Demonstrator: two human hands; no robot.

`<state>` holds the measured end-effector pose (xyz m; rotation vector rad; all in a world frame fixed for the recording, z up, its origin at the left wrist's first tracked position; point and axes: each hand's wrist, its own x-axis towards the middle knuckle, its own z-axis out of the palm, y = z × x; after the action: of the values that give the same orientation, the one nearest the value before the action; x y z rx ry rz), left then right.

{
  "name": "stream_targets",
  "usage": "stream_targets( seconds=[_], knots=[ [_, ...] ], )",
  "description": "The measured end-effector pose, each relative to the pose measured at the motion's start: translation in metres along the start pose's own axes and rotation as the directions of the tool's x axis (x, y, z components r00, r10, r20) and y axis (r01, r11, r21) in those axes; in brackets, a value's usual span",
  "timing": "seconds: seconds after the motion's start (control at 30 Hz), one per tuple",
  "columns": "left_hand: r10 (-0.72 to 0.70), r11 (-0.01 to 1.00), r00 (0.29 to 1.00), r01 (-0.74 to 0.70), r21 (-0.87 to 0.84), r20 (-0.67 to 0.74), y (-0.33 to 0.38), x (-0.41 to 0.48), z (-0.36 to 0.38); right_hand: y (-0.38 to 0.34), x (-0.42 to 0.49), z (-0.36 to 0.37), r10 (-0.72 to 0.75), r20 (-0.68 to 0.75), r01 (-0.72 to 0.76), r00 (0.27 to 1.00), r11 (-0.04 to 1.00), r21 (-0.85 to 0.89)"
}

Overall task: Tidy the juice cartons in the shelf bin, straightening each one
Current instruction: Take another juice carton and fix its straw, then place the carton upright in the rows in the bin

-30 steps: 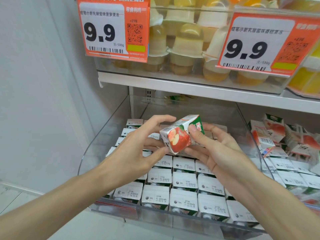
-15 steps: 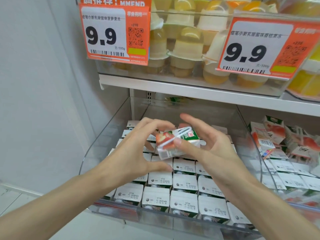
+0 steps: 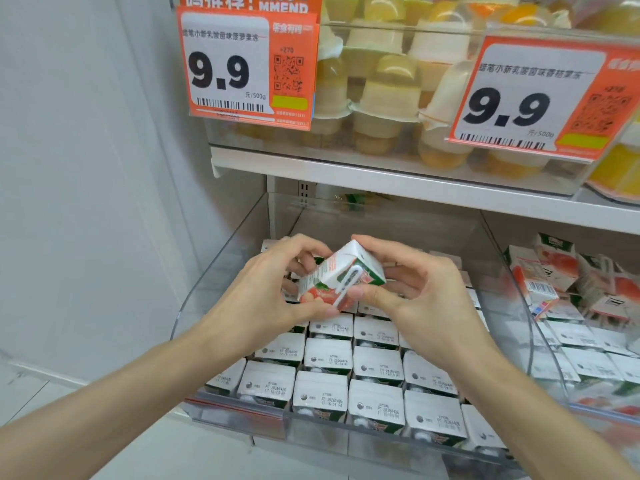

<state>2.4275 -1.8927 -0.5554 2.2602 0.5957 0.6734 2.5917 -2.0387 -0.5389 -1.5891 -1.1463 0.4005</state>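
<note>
Above the packed rows of cartons [image 3: 377, 367] in the clear shelf bin [image 3: 225, 268], I hold one juice carton [image 3: 343, 275] tilted, lifted off the rows. My left hand [image 3: 266, 296] pinches its left end and my right hand [image 3: 426, 299] curls round its right end, so both grips are holding it.

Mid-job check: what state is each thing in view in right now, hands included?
held carton, lifted above the rows, tilted, straw side toward the camera.
left hand, grips the held carton's lower end.
right hand, grips the held carton's upper end.
rowed cartons, upright in rows, date-stamped tops up.
shelf bin, clear-walled, holding the rows.
neighbouring cartons, several tipped over and jumbled.
</note>
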Motion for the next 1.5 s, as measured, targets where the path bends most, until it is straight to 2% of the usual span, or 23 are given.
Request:
stream_targets(
  seconds=[0.07,0.17,0.27,0.43,0.6,0.73,0.87,1.0,1.07,1.13,1.23,1.4,1.5],
  knots=[
    [-0.039,0.999,0.999,0.039,0.008,0.009,-0.003,0.001,-0.002,0.002,0.006,-0.001,-0.027,-0.062,0.027,0.998,1.000,-0.007],
    [-0.077,0.990,0.996,0.082,0.119,-0.042,-0.012,0.002,-0.004,0.003,0.018,0.000,-0.039,-0.128,0.033,0.991,0.998,-0.048],
    [-0.104,0.981,0.990,0.117,0.157,-0.093,-0.020,0.002,-0.007,0.004,0.027,0.003,-0.086,-0.144,0.060,0.986,0.983,-0.172],
    [-0.097,0.979,0.992,0.109,0.171,-0.078,-0.022,0.000,-0.006,0.002,0.029,0.001,-0.111,-0.071,0.078,0.991,0.931,-0.356],
    [-0.095,0.981,0.992,0.107,0.163,-0.079,-0.021,0.000,-0.004,0.003,0.033,-0.006,-0.087,-0.027,0.068,0.996,0.907,-0.415],
    [-0.085,0.979,0.994,0.095,0.178,-0.063,-0.019,0.001,-0.003,0.010,0.035,0.003,-0.079,0.065,0.102,0.995,0.820,-0.563],
    [-0.060,0.963,0.998,0.062,0.261,-0.016,-0.018,0.006,0.000,0.015,0.035,0.010,-0.001,0.160,0.108,0.987,0.738,-0.666],
    [-0.041,0.966,0.998,0.029,0.258,0.043,-0.015,0.009,0.008,0.018,0.034,0.004,0.057,0.222,0.113,0.973,0.722,-0.682],
    [-0.017,0.957,0.997,-0.005,0.288,0.073,-0.013,0.011,0.013,0.017,0.034,-0.007,0.075,0.191,0.086,0.979,0.698,-0.711],
    [-0.001,0.951,0.996,-0.027,0.309,0.089,-0.012,0.012,0.018,0.016,0.035,-0.018,0.117,0.135,0.032,0.984,0.631,-0.775],
    [-0.009,0.954,0.997,-0.013,0.298,0.072,-0.009,0.014,0.022,0.017,0.038,-0.028,0.174,0.117,-0.003,0.978,0.570,-0.822],
    [-0.035,0.960,0.998,0.017,0.279,0.060,0.000,0.019,0.024,0.015,0.048,-0.036,0.247,0.218,0.067,0.944,0.503,-0.861],
    [-0.052,0.959,0.997,0.031,0.281,0.065,0.004,0.021,0.027,0.016,0.052,-0.040,0.247,0.282,0.126,0.927,0.503,-0.855]
  ],
)
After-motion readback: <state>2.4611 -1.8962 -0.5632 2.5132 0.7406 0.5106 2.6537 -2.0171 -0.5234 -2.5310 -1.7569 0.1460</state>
